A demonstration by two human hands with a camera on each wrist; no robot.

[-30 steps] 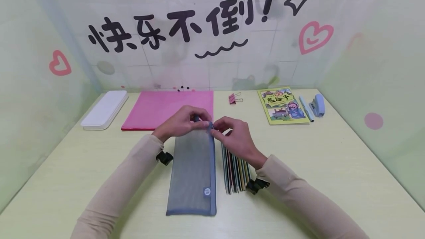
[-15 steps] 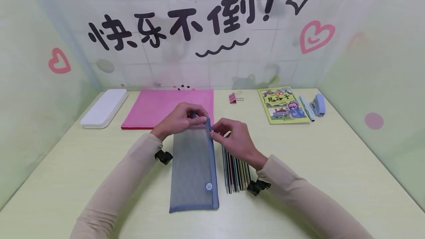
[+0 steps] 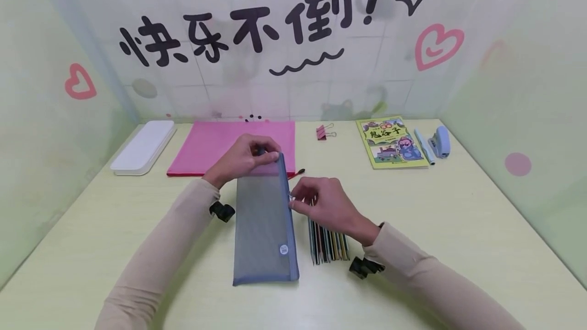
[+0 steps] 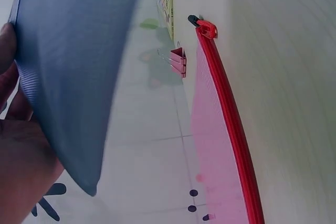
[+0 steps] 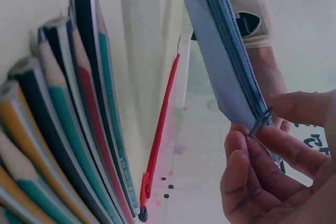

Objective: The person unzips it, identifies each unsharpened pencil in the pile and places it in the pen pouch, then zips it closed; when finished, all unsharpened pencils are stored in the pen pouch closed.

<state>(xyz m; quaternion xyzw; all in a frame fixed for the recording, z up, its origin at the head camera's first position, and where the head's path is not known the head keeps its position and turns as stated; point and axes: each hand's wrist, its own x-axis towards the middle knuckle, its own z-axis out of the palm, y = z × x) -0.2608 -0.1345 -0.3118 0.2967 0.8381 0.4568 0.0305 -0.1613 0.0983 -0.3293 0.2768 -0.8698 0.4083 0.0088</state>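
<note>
A blue-grey mesh zipper pouch (image 3: 260, 223) lies lengthwise before me, its far end lifted. My left hand (image 3: 244, 159) pinches that far end between thumb and fingers; in the left wrist view the pouch (image 4: 79, 72) hangs from the fingers. On the pouch's right edge runs the zipper, and my right hand (image 3: 327, 205) pinches its pull. The right wrist view has the zipper pull (image 5: 261, 123) between thumb and forefinger. Below the right hand, a row of pencils (image 3: 327, 243) lies beside the pouch, partly covered by the hand.
Behind the pouch lies a pink folder (image 3: 220, 141) with a red zipper. A white case (image 3: 144, 147) is at the back left. Along the back right are a pink binder clip (image 3: 323, 132), a yellow booklet (image 3: 391, 146), a light-blue pen (image 3: 424, 146) and a blue stapler (image 3: 442, 141).
My right hand has moved along the zipper toward me, taking the pull away from the far end. My left hand, still holding that end, has shifted slightly farther away and left.
</note>
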